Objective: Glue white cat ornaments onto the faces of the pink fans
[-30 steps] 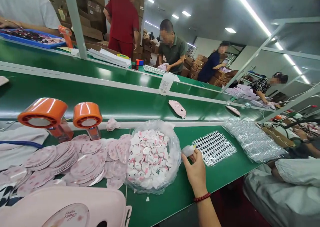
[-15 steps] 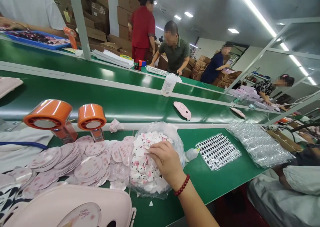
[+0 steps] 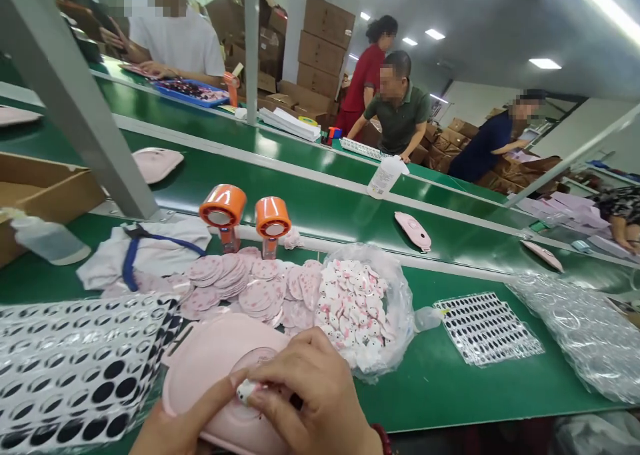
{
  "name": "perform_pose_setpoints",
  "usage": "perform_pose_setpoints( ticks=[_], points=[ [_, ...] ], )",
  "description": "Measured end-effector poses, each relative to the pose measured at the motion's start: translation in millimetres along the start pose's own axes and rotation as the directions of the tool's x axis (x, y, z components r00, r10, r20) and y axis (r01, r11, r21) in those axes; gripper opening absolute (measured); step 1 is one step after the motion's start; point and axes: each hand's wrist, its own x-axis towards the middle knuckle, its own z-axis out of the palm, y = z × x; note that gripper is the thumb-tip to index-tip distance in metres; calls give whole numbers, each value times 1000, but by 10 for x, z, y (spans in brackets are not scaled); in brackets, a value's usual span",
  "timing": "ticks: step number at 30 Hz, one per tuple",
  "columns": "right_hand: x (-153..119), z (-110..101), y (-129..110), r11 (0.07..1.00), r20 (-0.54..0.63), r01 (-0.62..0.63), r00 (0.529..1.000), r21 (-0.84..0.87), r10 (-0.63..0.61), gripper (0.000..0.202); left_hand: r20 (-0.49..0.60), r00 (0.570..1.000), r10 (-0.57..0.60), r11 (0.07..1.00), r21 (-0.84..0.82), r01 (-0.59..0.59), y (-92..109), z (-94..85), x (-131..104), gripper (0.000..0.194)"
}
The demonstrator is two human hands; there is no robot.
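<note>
A pink oval plastic lid (image 3: 210, 355) with a dark hole lies before me at the bottom of the view. My left hand (image 3: 187, 415) grips its near left edge, one finger stretched over the top. Between the fingers of my right hand (image 3: 315, 388) is a small white cat-face piece (image 3: 246, 389), pressed against the round printed patch on the lid. The right hand covers much of the lid's right side. Behind it, a clear plastic bag (image 3: 403, 308) holds a heap of similar cat-face pieces (image 3: 350, 301). Pink round stickers (image 3: 260, 295) are piled left of the bag.
Two orange tape dispensers (image 3: 223, 208) stand behind the stickers. Sheets of black ovals (image 3: 75, 368) lie at left, another sheet (image 3: 487, 325) at right beside bubble wrap (image 3: 575, 335). A dropper bottle (image 3: 50, 241), blue-handled pliers (image 3: 133, 261) and a grey post (image 3: 80, 95) are left. Co-workers stand across the belt.
My right hand has come from the bag to the lid, now with a cat-face piece in its fingers. The view has swung left, and my left hand has come into sight.
</note>
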Motion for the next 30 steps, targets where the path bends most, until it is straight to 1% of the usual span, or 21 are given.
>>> perform_pose_setpoints(
  ticks=[3,5,8,12,14,17,19,22,24,26,28,30],
  points=[
    [-55,132,-64,987,-114,6,993,-162,-25,13,-54,994,-91,991,-102,85,81,2,-68,90],
    [-82,179,-118,971,-179,-7,983,-240,-37,16,-73,988,-135,982,-145,123,113,-19,-98,93],
    [-108,213,-181,967,-234,-6,971,-256,-56,20,-67,986,-152,978,-154,140,123,-81,-110,86],
    [-122,229,-205,965,-234,17,969,-261,-80,21,-23,986,-164,977,-140,159,123,-115,-108,77],
    [-120,232,-205,961,-222,17,972,-277,-81,16,-58,990,-128,985,-123,120,125,-86,-121,72],
    [-105,232,-210,955,-214,18,973,-295,-85,12,-128,992,-7,999,-33,2,119,-6,-153,58],
    [-88,233,-222,947,-203,37,973,-318,-106,12,-140,989,49,999,14,-48,110,46,-171,52],
    [-64,248,-243,911,-175,106,966,-399,-189,13,-142,986,89,996,22,-87,96,75,-177,55],
    [-57,262,-248,872,-147,166,955,-461,-259,12,-143,984,106,994,23,-104,89,46,-164,56],
    [-58,261,-236,860,-141,187,949,-474,-283,13,-147,982,120,993,22,-119,83,-14,-142,57],
    [-67,231,-202,899,-138,168,961,-403,-241,15,-145,981,126,992,13,-126,78,-79,-120,60],
    [-80,178,-149,958,-161,69,980,-277,-117,20,-114,987,116,993,-16,-119,76,-122,-106,69]
  ],
)
